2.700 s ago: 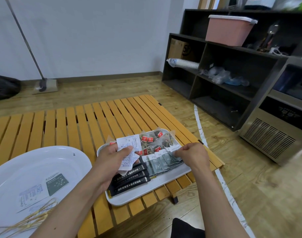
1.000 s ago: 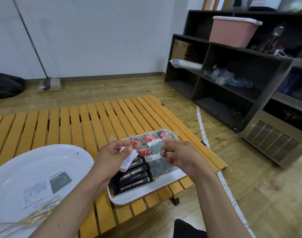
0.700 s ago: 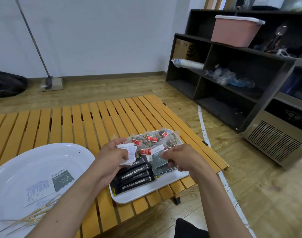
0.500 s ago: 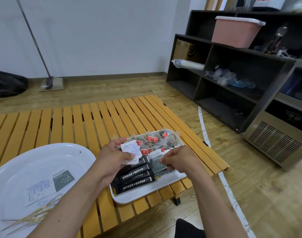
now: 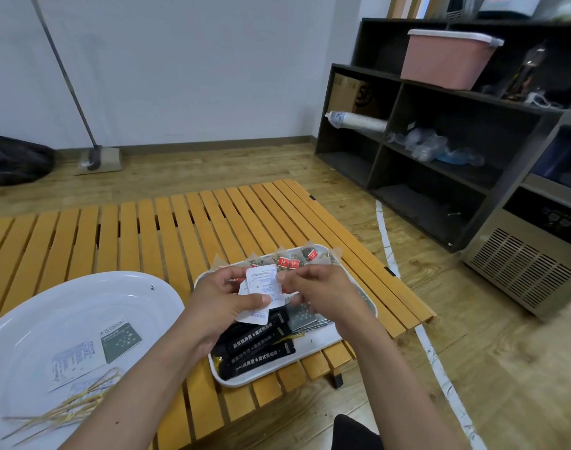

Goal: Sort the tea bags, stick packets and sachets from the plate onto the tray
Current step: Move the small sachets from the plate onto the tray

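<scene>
Above the tray (image 5: 368,306), the left hand (image 5: 219,306) pinches white sachets (image 5: 261,292); the right hand (image 5: 323,295) grips their edge. Peeling one off singly should keep rows tidy.

White sachets (image 5: 260,292) with faint bluish print, held in left hand (image 5: 224,308) and right hand (image 5: 323,295). Tea bags (image 5: 292,259) translucent grey-brown, red tags with white lettering. Stick packets (image 5: 256,347) black, white text, yellow at ends. Tray (image 5: 316,342) white. Plate (image 5: 27,319) white, small black mark near rim; on it sachet (image 5: 120,341) dark green with white dots, white header. Table (image 5: 147,232) orange-yellow slats. Bin (image 5: 446,58) pink, paler lid. Shelving (image 5: 440,151) dark brown-black.
</scene>
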The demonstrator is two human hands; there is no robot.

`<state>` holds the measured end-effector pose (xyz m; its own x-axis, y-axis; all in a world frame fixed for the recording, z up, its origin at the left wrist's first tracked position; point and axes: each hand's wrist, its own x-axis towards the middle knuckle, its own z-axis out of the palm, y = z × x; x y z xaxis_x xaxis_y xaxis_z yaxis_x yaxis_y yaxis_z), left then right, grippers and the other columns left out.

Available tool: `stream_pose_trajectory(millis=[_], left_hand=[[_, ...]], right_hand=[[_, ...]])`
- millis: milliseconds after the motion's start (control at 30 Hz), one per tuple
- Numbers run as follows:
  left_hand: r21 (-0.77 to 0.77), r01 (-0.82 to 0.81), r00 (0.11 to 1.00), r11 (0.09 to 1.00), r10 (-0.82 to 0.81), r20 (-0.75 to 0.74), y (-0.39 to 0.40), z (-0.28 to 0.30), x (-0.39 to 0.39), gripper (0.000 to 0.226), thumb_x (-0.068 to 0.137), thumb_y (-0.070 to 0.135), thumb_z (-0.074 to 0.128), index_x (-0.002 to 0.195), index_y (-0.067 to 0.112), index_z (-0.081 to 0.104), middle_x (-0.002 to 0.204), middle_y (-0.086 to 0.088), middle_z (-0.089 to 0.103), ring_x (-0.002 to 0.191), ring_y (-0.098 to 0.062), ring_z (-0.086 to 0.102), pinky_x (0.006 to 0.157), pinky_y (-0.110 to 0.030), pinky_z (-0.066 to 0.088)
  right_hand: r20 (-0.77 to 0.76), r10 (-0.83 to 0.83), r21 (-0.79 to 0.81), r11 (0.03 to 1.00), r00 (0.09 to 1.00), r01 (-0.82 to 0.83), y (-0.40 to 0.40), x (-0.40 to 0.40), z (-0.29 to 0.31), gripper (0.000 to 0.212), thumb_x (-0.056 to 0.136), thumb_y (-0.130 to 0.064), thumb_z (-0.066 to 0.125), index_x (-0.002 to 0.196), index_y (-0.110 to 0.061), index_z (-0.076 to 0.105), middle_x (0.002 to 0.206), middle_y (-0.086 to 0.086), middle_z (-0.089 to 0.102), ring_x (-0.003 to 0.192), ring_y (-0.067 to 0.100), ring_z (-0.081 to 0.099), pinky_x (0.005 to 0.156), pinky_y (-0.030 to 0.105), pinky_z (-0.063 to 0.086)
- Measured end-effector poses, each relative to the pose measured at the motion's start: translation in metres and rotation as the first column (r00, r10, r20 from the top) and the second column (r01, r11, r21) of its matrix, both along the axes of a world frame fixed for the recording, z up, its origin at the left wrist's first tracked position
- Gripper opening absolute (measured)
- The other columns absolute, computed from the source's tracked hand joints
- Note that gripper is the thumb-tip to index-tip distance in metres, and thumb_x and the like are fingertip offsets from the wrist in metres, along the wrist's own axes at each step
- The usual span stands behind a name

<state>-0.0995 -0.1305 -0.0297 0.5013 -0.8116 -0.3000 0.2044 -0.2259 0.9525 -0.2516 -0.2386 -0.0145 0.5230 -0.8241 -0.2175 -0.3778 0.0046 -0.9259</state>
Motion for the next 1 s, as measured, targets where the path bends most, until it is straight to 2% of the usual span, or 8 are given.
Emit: stream_pose_trajectory(millis=[133, 267, 367, 533, 600, 667, 833, 1000], left_hand=[[-0.017, 0.005, 1.000, 1.000, -0.006, -0.011, 0.000, 0.002, 0.000, 0.042, 0.073, -0.006, 0.084, 0.108, 0.014, 0.071, 0.096, -0.011, 0.080, 0.088, -0.032, 0.078, 0.083, -0.046, 0.062], [-0.025, -0.066, 0.989, 0.998, 0.062, -0.134, -0.003, 0.002, 0.003, 0.019, 0.093, 0.012, 0.070, 0.112, 0.010, 0.072, 0.106, -0.016, 0.078, 0.097, -0.032, 0.075, 0.088, -0.049, 0.060], [-0.026, -0.015, 0.981, 1.000, 0.009, -0.194, -0.002, 0.005, 0.003, 0.024, 0.093, 0.021, 0.070, 0.112, 0.007, 0.072, 0.104, -0.016, 0.079, 0.098, -0.031, 0.075, 0.088, -0.045, 0.060], [-0.011, 0.006, 0.990, 1.000, -0.007, -0.143, 0.000, 0.001, 0.004, 0.052, 0.063, 0.001, 0.089, 0.111, 0.008, 0.072, 0.102, -0.017, 0.078, 0.093, -0.037, 0.076, 0.088, -0.054, 0.060], [-0.018, -0.022, 0.993, 1.000, 0.019, -0.118, -0.001, -0.001, 0.004, 0.051, 0.064, -0.005, 0.089, 0.109, 0.009, 0.073, 0.101, -0.015, 0.079, 0.091, -0.037, 0.077, 0.087, -0.053, 0.060], [-0.029, -0.040, 0.996, 0.999, 0.038, -0.085, -0.002, -0.001, 0.003, 0.048, 0.064, -0.006, 0.089, 0.107, 0.011, 0.074, 0.098, -0.013, 0.080, 0.088, -0.034, 0.078, 0.083, -0.048, 0.062], [-0.046, -0.066, 0.996, 0.997, 0.063, -0.055, -0.002, -0.002, 0.000, 0.044, 0.066, -0.005, 0.089, 0.103, 0.013, 0.074, 0.094, -0.009, 0.080, 0.086, -0.032, 0.078, 0.078, -0.044, 0.063], [-0.037, -0.107, 0.986, 0.994, 0.101, -0.135, -0.005, -0.002, 0.003, 0.028, 0.091, -0.007, 0.065, 0.109, 0.013, 0.070, 0.097, -0.017, 0.079, 0.091, -0.033, 0.076, 0.086, -0.049, 0.061]], right_hand=[[0.137, -0.033, 0.094, 0.995, 0.990, 0.020, -0.003, -0.001, -0.001, 0.015, 0.085, -0.014, 0.081, 0.098, -0.009, 0.077, 0.079, 0.001, 0.075, 0.058, 0.008, 0.064, 0.051, 0.018, 0.046], [0.306, -0.045, 0.166, 0.986, 0.951, -0.007, -0.013, -0.012, -0.002, 0.017, 0.089, -0.010, 0.076, 0.105, -0.004, 0.071, 0.093, 0.011, 0.078, 0.083, 0.020, 0.076, 0.065, 0.027, 0.056], [0.304, 0.058, 0.112, 0.989, 0.951, -0.096, -0.016, -0.014, -0.004, 0.015, 0.090, 0.003, 0.070, 0.105, 0.004, 0.073, 0.101, 0.017, 0.078, 0.096, 0.026, 0.077, 0.078, 0.032, 0.062], [0.300, 0.083, 0.057, 0.993, 0.950, -0.105, -0.017, -0.012, -0.004, 0.014, 0.090, 0.005, 0.066, 0.093, 0.000, 0.078, 0.100, 0.014, 0.078, 0.090, 0.020, 0.074, 0.078, 0.029, 0.061], [0.286, 0.090, -0.006, 0.996, 0.954, -0.092, -0.016, -0.011, -0.005, 0.013, 0.086, 0.001, 0.074, 0.098, -0.004, 0.076, 0.101, 0.013, 0.077, 0.087, 0.018, 0.073, 0.076, 0.031, 0.062], [0.279, 0.061, -0.032, 0.998, 0.958, -0.054, -0.016, -0.010, -0.007, 0.027, 0.079, -0.002, 0.083, 0.104, -0.005, 0.074, 0.104, 0.012, 0.075, 0.085, 0.017, 0.073, 0.073, 0.033, 0.063], [0.187, 0.003, 0.042, 0.999, 0.982, -0.011, -0.015, -0.010, -0.008, 0.025, 0.080, -0.009, 0.085, 0.101, -0.004, 0.073, 0.090, 0.010, 0.078, 0.071, 0.012, 0.071, 0.060, 0.022, 0.056], [0.189, -0.284, 0.065, 0.959, 0.940, 0.276, -0.032, -0.024, -0.012, 0.011, 0.085, -0.007, 0.080, 0.095, -0.007, 0.077, 0.081, 0.004, 0.076, 0.057, 0.005, 0.064, 0.048, 0.016, 0.048]])
